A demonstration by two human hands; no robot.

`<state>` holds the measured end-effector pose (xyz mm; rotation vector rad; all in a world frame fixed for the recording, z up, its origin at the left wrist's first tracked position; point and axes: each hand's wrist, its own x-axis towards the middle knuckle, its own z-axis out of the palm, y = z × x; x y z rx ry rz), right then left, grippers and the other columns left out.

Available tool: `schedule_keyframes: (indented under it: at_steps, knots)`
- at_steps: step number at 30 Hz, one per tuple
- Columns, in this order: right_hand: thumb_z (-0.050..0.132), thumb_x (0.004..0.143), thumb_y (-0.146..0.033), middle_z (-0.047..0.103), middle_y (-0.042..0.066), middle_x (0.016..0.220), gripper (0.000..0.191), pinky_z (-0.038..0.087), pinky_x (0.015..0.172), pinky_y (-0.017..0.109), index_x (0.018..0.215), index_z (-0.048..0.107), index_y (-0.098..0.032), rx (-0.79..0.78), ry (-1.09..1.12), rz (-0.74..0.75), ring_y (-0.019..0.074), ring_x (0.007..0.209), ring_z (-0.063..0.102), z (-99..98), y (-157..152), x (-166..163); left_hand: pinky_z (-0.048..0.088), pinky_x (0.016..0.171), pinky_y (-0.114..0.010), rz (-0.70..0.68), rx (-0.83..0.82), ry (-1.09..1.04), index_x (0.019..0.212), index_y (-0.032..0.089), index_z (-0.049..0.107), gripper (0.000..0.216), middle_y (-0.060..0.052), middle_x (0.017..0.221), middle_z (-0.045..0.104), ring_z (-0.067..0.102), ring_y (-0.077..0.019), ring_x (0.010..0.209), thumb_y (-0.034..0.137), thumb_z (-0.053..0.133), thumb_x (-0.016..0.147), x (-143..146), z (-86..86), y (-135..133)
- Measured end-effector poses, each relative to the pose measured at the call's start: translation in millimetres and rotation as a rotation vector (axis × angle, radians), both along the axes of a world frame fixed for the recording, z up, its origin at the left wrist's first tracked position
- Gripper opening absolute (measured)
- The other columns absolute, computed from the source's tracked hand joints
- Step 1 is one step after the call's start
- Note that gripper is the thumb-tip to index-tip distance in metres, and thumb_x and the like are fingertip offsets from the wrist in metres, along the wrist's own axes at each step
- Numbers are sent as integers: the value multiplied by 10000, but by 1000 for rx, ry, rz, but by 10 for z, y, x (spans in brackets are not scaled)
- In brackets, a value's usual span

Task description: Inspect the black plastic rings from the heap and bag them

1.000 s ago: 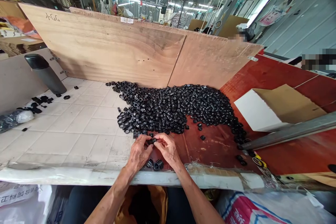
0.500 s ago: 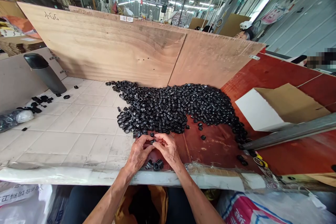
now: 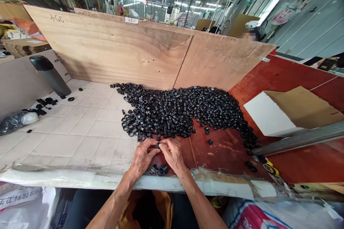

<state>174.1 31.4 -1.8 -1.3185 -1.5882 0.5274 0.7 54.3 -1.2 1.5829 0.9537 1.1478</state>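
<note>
Close to the table's front edge, my left hand (image 3: 142, 155) and my right hand (image 3: 172, 153) meet, fingertips pinched from both sides on a small black plastic part (image 3: 157, 146). The fingers cover most of this part. Just beyond them spreads a wide pile of small black ring-shaped and cap-like parts (image 3: 172, 111). Several loose black rings (image 3: 162, 169) lie between my wrists, near the edge. One more small black piece (image 3: 158, 138) sits just beyond my fingertips.
A dark grey bottle (image 3: 51, 75) stands at the left, near a plastic bag (image 3: 13, 123) and scattered black pieces. Plywood (image 3: 129, 50) walls the back. At right are an open cardboard box (image 3: 274, 112), a metal bar (image 3: 298, 137) and yellow-handled scissors (image 3: 271, 168).
My hands stay together on the small black part, the right fingertips now closed nearer the left ones. The whole view has shifted slightly; the pile looks the same.
</note>
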Motion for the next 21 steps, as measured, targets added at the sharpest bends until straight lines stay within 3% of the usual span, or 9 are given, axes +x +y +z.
schedule_keyframes:
  at_steps: [2,3,5,7,11,14,18,21]
  knots:
    - [606,989,-369,688,3,721,236,504,603,261,1110,732,-210,-8,27,32,161,603,624,13,-12,5,666,832,-337,4,-43,-23,1020,228,747,173,-39,1046,765,773,-199,917,358,738,906,5,-10,2]
    - [607,984,-364,689,1,721,238,501,594,258,1118,732,-212,-20,34,55,161,600,624,20,-18,9,668,828,-341,6,-59,-28,1020,230,747,182,-37,1040,769,777,-200,902,368,745,902,7,-15,3]
    - [592,986,-366,634,-14,622,224,467,556,253,890,728,-215,-45,24,80,148,537,575,32,-29,15,670,824,-347,14,-75,-29,1014,230,748,197,-35,1039,774,781,-202,883,384,758,891,7,-24,7]
    - [589,983,-374,551,-30,541,339,436,544,253,682,629,-222,-47,14,51,136,503,519,46,-36,17,669,822,-348,24,-81,-29,1003,228,750,201,-35,1039,778,779,-205,882,384,771,877,6,-32,11]
    - [606,950,-375,572,-31,607,256,441,573,252,748,643,-222,-48,52,63,145,566,546,105,-50,10,664,812,-335,34,-108,-25,991,221,748,186,-36,1005,780,778,-208,883,358,772,867,3,-37,11]
    - [610,943,-346,558,-29,581,288,443,572,260,680,614,-227,-57,40,86,147,553,532,156,-53,5,663,808,-332,33,-99,-22,998,224,749,190,-31,1006,777,779,-202,869,371,763,879,1,-19,4]
    - [663,897,-317,702,11,771,121,515,618,265,931,727,-220,-39,87,79,175,670,641,151,-38,8,652,817,-321,13,-61,-6,1000,228,757,177,-31,1013,777,768,-197,896,377,746,906,0,9,-5]
    - [635,918,-302,681,-13,686,128,502,561,251,957,721,-216,-124,118,99,158,577,628,80,-22,15,631,788,-307,0,-9,40,980,230,757,148,-26,986,767,746,-188,866,362,734,915,-8,20,-2]
